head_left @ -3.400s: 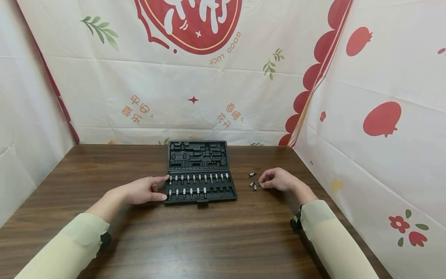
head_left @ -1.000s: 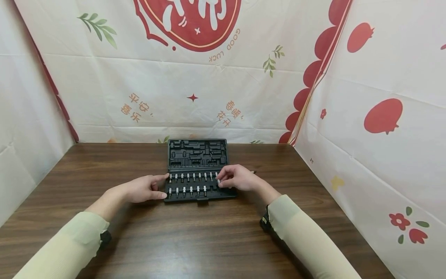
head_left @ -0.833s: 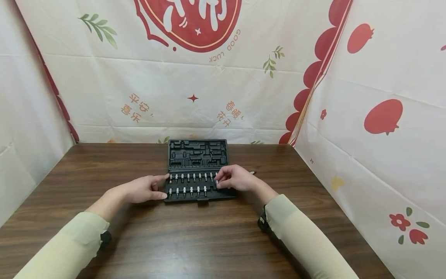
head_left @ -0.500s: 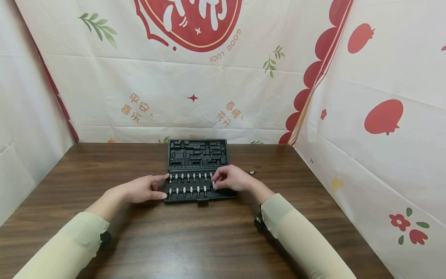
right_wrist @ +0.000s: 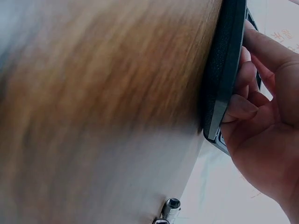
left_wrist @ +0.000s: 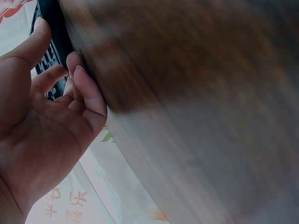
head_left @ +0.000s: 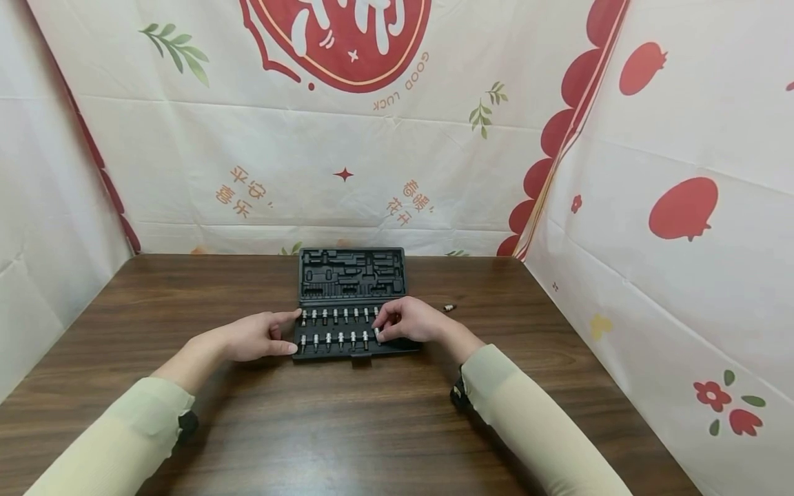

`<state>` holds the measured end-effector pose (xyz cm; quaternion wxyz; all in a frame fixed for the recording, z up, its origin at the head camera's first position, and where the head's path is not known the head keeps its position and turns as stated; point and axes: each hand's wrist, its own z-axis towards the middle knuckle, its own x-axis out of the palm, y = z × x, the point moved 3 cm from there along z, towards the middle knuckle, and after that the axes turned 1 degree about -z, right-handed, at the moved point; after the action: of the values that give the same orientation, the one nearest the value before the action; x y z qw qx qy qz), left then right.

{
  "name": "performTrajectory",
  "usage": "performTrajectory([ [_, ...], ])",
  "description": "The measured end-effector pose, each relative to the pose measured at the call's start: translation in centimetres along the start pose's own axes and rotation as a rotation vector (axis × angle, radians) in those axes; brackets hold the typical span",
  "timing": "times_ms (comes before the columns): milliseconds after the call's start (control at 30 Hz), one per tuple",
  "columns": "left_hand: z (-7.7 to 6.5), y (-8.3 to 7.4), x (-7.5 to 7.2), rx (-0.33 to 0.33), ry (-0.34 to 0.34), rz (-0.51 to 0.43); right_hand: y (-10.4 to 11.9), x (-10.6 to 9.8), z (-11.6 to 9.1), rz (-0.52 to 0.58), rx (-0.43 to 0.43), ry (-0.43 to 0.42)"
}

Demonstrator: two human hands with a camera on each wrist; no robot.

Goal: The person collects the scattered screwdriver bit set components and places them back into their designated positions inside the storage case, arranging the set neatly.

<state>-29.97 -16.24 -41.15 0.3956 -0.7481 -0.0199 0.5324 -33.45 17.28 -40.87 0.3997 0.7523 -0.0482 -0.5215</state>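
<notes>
A black socket case point(head_left: 353, 272) lies open on the table, lid tilted back. Silver bit sockets point(head_left: 340, 339) stand in two rows in its tray. At the case's left edge, my left hand point(head_left: 248, 337) steadies it with thumb and forefinger; in the left wrist view the other fingers curl beside its side wall. Over the front row's right part, my right hand point(head_left: 417, 320) pinches a small silver bit socket point(head_left: 377, 333) between thumb and fingertips. That hand covers the right end of both rows. In the right wrist view, its lower fingers lie at the case's edge.
To the right of the case a loose bit socket point(head_left: 449, 307) lies on the brown wooden table point(head_left: 298, 427). Two loose sockets point(right_wrist: 171, 207) show low in the right wrist view. Printed cloth point(head_left: 372, 145) hangs behind the table and along both sides.
My right hand has come left from the loose sockets to the case with one socket, then shifted slightly farther left over the front row. The left hand stays at the case's edge.
</notes>
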Motion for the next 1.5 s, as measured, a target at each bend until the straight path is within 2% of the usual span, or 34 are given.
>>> performTrajectory([
  [800,0.0,-0.2,0.0,-0.01,0.008,0.002,-0.5,-0.2,0.3,0.0,0.062,0.01],
  [1133,-0.2,-0.3,-0.1,-0.009,0.006,0.001,-0.9,-0.2,0.3,0.019,0.009,0.031],
  [1500,-0.1,-0.3,0.0,-0.012,0.006,0.002,-0.8,-0.2,0.2,0.02,-0.006,0.029],
])
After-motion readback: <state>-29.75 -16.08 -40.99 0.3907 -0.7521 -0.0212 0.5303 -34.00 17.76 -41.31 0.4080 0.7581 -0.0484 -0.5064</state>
